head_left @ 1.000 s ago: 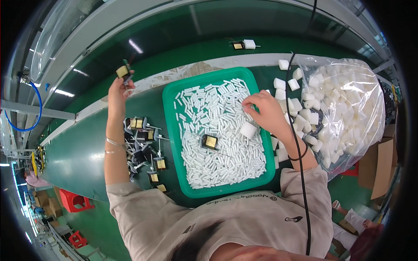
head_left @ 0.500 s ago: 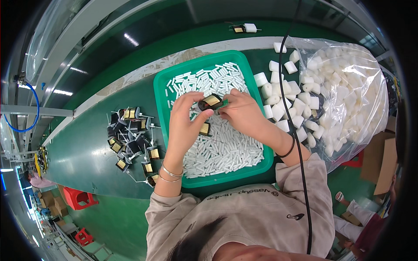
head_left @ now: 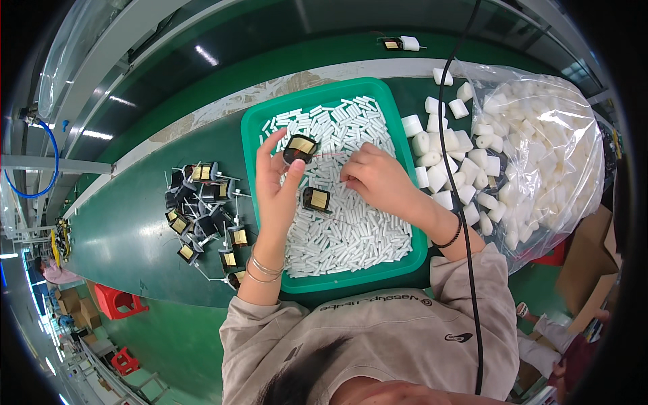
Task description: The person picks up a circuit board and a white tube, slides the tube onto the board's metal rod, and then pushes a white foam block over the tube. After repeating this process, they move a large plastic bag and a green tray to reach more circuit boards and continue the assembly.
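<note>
A dark green, glossy tabletop [head_left: 135, 246] runs across the scene. At its right lies a large clear plastic bag [head_left: 540, 162] filled with white foam cylinders. In the middle sits a rectangular green plastic tray [head_left: 251, 145] with rounded corners. Left of the tray, a loose heap of black housings with gold faces and white stems [head_left: 212, 196] lies on the tabletop.

Both hands are above the tray. The left hand [head_left: 278, 183] is partly curled, thumb and fingers pinching a black, gold-faced housing [head_left: 300, 147] over the tray's far left part. The right hand [head_left: 373, 177] has its fingers bunched just to the right; whether they grip anything cannot be told. A second black, gold-faced housing [head_left: 316, 198] lies nearer, inside the tray.

Loose white foam cylinders [head_left: 462, 142] lie between tray and bag. Short, thin white tubes [head_left: 347, 246] cover the tray's bottom. A thin reddish wire [head_left: 329, 155] extends from the held housing toward the right hand.
</note>
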Demonstrator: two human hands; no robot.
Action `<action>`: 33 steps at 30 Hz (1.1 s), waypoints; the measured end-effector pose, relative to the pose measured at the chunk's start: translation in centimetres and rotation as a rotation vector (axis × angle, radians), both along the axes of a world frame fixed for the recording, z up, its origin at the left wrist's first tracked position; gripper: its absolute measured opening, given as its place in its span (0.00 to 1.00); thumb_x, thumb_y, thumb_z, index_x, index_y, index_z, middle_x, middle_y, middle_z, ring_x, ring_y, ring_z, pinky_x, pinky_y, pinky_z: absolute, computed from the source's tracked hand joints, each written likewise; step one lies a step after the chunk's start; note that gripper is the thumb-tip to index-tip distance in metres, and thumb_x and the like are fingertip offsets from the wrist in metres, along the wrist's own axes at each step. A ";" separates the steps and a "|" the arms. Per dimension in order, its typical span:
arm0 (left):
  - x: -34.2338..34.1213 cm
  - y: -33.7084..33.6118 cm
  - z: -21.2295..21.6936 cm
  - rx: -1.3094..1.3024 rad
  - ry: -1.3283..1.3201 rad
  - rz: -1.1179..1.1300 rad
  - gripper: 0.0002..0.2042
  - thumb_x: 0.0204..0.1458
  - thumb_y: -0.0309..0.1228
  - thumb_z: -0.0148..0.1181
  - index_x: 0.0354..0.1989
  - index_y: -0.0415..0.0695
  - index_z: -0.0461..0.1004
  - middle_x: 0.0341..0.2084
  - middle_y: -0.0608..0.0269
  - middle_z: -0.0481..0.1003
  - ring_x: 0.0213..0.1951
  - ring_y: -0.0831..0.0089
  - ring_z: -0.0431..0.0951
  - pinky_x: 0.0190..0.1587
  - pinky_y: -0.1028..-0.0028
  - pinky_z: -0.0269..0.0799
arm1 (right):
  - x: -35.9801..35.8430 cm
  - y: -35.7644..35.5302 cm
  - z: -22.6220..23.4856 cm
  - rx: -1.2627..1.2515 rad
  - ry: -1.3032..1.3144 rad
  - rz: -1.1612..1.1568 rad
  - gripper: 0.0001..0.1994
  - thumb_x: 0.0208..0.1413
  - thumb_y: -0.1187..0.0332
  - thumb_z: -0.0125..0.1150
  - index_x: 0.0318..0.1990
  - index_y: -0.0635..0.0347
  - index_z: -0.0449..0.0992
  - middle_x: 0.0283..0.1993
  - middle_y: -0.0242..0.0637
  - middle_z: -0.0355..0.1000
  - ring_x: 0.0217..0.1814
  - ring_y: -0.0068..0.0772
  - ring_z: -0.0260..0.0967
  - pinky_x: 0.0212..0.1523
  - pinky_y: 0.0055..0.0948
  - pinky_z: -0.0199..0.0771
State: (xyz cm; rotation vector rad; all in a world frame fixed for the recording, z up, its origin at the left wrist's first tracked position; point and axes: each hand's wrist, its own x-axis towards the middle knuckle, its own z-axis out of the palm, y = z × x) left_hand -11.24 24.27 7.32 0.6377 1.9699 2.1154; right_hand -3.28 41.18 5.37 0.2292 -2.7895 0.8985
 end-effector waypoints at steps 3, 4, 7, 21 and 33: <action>-0.2 -0.4 -0.1 0.144 -0.204 -0.038 0.16 0.48 0.21 0.55 0.46 0.41 0.64 0.37 0.58 0.72 0.38 0.79 0.68 0.40 0.82 0.61 | -0.1 0.0 0.3 0.035 0.151 0.020 0.05 0.38 0.72 0.61 0.26 0.58 0.73 0.26 0.34 0.68 0.38 0.38 0.64 0.38 0.33 0.66; -0.5 -0.9 -0.7 0.160 -0.219 -0.071 0.16 0.49 0.21 0.53 0.48 0.42 0.64 0.41 0.54 0.72 0.44 0.74 0.70 0.46 0.79 0.63 | -0.2 0.1 0.5 -0.016 0.167 0.013 0.05 0.38 0.72 0.61 0.26 0.58 0.72 0.27 0.35 0.68 0.36 0.36 0.64 0.37 0.31 0.66; -0.5 -1.4 -1.5 0.258 -0.325 -0.088 0.16 0.49 0.25 0.55 0.48 0.46 0.63 0.48 0.54 0.68 0.44 0.70 0.71 0.45 0.77 0.64 | -0.3 0.7 1.8 -0.318 0.032 0.022 0.05 0.41 0.74 0.61 0.26 0.59 0.71 0.28 0.34 0.68 0.34 0.30 0.66 0.36 0.26 0.66; 1.0 -1.1 -0.9 0.756 -0.666 -0.236 0.18 0.52 0.30 0.53 0.51 0.52 0.58 0.51 0.61 0.65 0.47 0.66 0.69 0.45 0.70 0.68 | 0.2 0.4 2.8 -1.174 -0.368 0.055 0.08 0.45 0.76 0.61 0.35 0.63 0.75 0.27 0.28 0.70 0.29 0.14 0.66 0.32 0.15 0.66; 1.0 -0.9 -1.2 0.645 -0.512 -0.375 0.16 0.52 0.33 0.53 0.48 0.54 0.58 0.52 0.66 0.65 0.42 0.72 0.68 0.43 0.72 0.67 | 0.7 -0.4 3.0 -1.404 -0.389 -0.037 0.08 0.46 0.75 0.60 0.35 0.66 0.76 0.30 0.36 0.73 0.24 0.21 0.69 0.25 0.17 0.70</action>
